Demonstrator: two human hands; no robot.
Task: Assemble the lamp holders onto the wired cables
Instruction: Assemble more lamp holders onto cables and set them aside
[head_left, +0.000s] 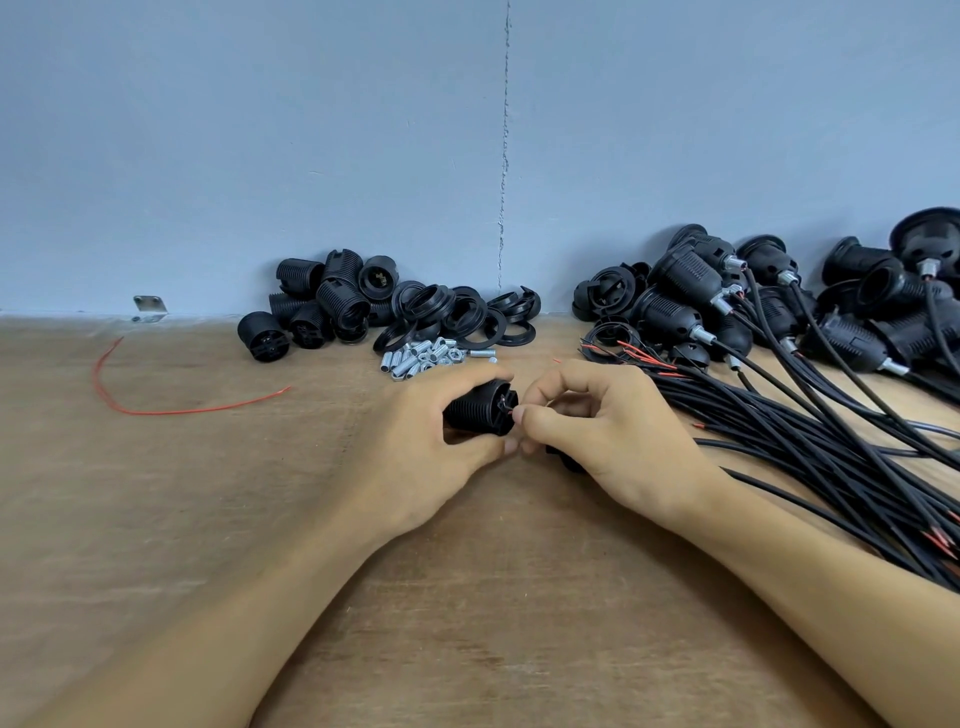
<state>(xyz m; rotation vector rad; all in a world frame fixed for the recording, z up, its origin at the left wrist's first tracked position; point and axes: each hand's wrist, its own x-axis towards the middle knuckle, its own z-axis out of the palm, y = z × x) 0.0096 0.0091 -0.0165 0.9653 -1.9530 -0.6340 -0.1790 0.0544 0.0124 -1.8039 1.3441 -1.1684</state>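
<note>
Your left hand (431, 447) wraps the ribbed black lamp holder (480, 410), with the fingers curled over its barrel and the thumb beneath. The terminal end therefore faces your right hand (608, 436). This grip probably steadies the body against the push of insertion.

Your right hand pinches thumb and forefinger together at that end face, on what appears to be a wire tip, too small to confirm. The holder thus lies between both hands: held in the left, met by the right fingertips, and low over the table (467, 597).

A further black part shows just below the holder, under the right palm. What it is cannot be told.

To the right of the holder, the bundle of black cables (779, 415) fans out with its bared red ends nearest, presumably for easy reach. Just beyond the holder lie silver threaded tubes (426, 358). Farther beyond and to the left are loose holder bodies (322, 306) and rings (457, 317). Beyond and to the right rest finished assemblies (727, 301). Well to the left of the holder lies a stray red wire (156, 412).
</note>
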